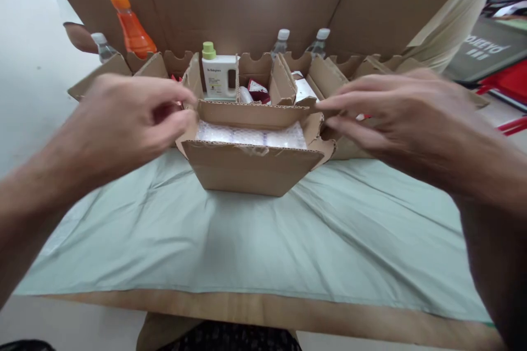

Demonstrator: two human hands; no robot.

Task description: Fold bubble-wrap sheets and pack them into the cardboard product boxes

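A small open cardboard box (251, 170) stands upright on the cloth in front of me, its top flaps raised. Inside lies something wrapped in bubble wrap (251, 135), which hides what it is. My left hand (135, 115) is at the box's upper left edge, thumb and forefinger closed on the side flap. At the upper right corner, my right hand (382, 115) has its thumb and fingers closed about the flap there. Both hands are slightly blurred, and the fingertips partly cover the flap edges.
Behind the box runs a row of cardboard compartments (284, 79) holding a white jug with a green cap (219, 74), an orange bottle (134, 30) and several clear bottles. A tall cardboard panel (247, 0) backs them. Green cloth (247, 247) covers the table, whose wooden edge (263, 307) shows nearest me.
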